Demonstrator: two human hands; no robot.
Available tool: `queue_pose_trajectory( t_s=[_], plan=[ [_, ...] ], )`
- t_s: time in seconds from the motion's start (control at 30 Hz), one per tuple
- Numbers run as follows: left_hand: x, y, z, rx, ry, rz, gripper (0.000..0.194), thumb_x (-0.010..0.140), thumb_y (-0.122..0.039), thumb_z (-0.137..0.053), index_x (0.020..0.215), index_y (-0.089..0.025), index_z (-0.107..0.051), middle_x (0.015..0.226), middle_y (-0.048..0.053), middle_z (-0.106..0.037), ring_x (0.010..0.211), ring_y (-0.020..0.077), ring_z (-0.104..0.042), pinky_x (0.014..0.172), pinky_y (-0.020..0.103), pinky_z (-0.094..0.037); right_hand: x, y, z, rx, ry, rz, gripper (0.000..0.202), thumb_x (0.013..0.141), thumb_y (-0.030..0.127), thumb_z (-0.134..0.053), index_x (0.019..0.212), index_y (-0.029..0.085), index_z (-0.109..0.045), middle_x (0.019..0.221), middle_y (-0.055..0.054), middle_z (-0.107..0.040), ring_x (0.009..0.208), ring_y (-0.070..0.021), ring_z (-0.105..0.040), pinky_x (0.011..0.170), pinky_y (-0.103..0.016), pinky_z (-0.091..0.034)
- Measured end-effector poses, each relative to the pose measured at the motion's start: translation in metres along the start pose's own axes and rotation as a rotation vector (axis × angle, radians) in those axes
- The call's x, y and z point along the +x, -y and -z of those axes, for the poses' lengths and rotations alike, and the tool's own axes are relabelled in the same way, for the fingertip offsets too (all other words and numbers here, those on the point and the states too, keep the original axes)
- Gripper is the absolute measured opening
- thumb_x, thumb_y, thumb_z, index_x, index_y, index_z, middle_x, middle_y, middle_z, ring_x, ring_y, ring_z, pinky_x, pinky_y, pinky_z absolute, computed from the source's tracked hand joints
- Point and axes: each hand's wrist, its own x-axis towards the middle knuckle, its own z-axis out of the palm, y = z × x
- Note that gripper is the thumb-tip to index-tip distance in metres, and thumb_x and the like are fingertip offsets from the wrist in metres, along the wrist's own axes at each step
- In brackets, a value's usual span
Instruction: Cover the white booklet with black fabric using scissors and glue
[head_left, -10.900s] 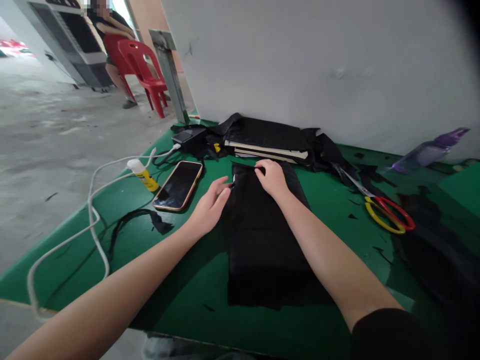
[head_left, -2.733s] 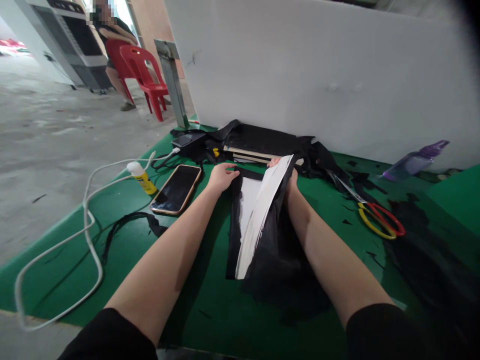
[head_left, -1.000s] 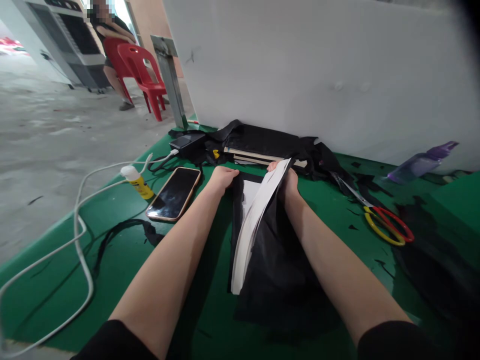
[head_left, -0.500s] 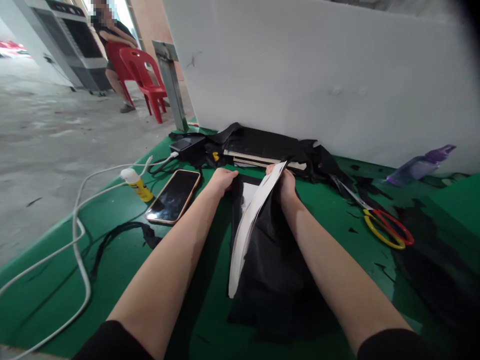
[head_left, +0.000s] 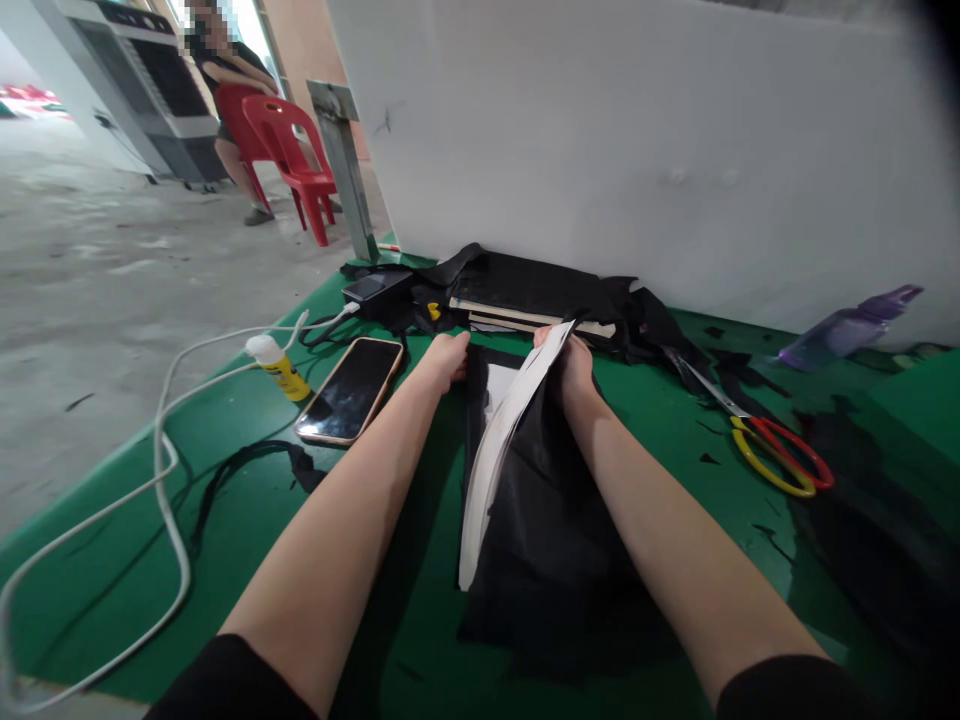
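Forearms [head_left: 330,520] in short black sleeves [head_left: 232,685] reached up from the bottom of the frame, converging near its centre. Between them lay a white-paged book in a black fabric cover [head_left: 555,500], its page block lifted and bowed in a long slanting curve. The right hand [head_left: 574,368] grasped the raised pages and fabric near their top end, fingers behind and partly hidden. The left hand [head_left: 450,362] was curled at the book's upper left corner, knuckles up; whether it pinched the cover could not be told.

Along the left, the edge of the green-topped table [head_left: 420,600] ran diagonally above a grey floor [head_left: 90,290]. Open green surface showed beside both forearms, crossed at left by a looping white cable [head_left: 161,470]. A black fabric-covered stack [head_left: 540,285] and an upright white panel [head_left: 600,130] bounded the far side. Red-and-yellow-handled scissors [head_left: 780,455] lay at right, among dark scraps.

Print on the yellow glue stick with a white cap [head_left: 283,375] was too small to read. Beside it, a black-screened phone in a tan-edged case [head_left: 351,392] showed no legible writing.
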Motion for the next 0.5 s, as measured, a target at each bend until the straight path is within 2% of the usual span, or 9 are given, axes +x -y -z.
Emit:
queue_pose_trajectory(
  t_s=[0.1,0.2,0.37,0.5],
  plan=[
    [-0.010,-0.004,0.006,-0.001,0.097,0.060,0.028,0.078,-0.036,-0.065,0.063,-0.017,-0.052,0.049,0.000,-0.051,0.045,0.0111,-0.049,0.044,0.022,-0.038,-0.001,0.002,-0.001,0.004,0.002,-0.007,0.009,0.064,0.022,-0.061,0.058,0.022,-0.054,0.044,0.005,-0.043,0.044,-0.0122,-0.042,0.044,-0.028,-0.039],
    [-0.015,-0.003,0.011,0.028,0.176,0.087,0.024,0.070,-0.027,-0.074,0.061,-0.015,-0.056,0.058,0.003,-0.059,0.050,0.0105,-0.053,0.045,0.020,-0.040,-0.002,0.004,-0.003,0.005,0.001,-0.004,0.010,0.063,0.020,-0.061,0.057,0.021,-0.054,0.044,0.006,-0.041,0.044,-0.0114,-0.041,0.043,-0.027,-0.037],
    [-0.012,0.001,0.014,0.058,0.199,0.073,0.031,0.070,-0.019,-0.075,0.053,-0.016,-0.049,0.049,-0.003,-0.050,0.044,0.0073,-0.047,0.044,0.020,-0.040,-0.002,0.004,-0.004,0.010,-0.001,0.003,0.014,0.064,0.016,-0.059,0.054,0.021,-0.050,0.047,0.005,-0.041,0.044,-0.0100,-0.039,0.044,-0.026,-0.038],
    [-0.012,0.000,0.015,0.023,0.243,0.069,0.026,0.073,-0.015,-0.072,0.056,-0.013,-0.052,0.051,-0.002,-0.053,0.045,0.0057,-0.047,0.045,0.018,-0.041,0.000,0.002,-0.002,0.016,-0.006,-0.001,0.013,0.064,0.016,-0.059,0.055,0.021,-0.051,0.048,0.005,-0.041,0.045,-0.0102,-0.040,0.044,-0.026,-0.038]
  ],
)
